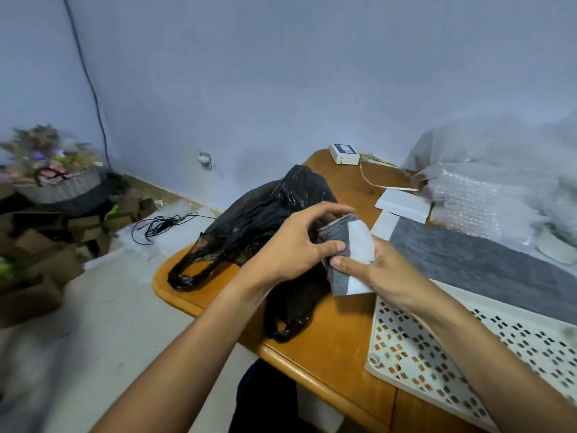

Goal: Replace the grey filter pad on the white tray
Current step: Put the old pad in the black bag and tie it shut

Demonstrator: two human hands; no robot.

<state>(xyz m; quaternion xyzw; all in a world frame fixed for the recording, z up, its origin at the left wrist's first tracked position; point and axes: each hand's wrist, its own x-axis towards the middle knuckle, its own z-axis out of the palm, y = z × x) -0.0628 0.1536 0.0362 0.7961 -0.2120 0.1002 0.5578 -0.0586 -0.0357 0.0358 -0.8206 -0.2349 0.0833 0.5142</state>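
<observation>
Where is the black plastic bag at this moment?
The black plastic bag lies on the wooden table near its left edge, left of the white tray, partly behind the left hand.

Soft, even indoor light falls across the wooden table (327, 348), casting only faint shadows beneath the fingers (331, 245) and giving the black plastic bag (265, 214) beside them a dull sheen. Sharpness holds around the fingers; farther out the flower basket (53, 179) and bubble wrap (499, 182) smear, and wide-angle distortion bends the edges.
</observation>
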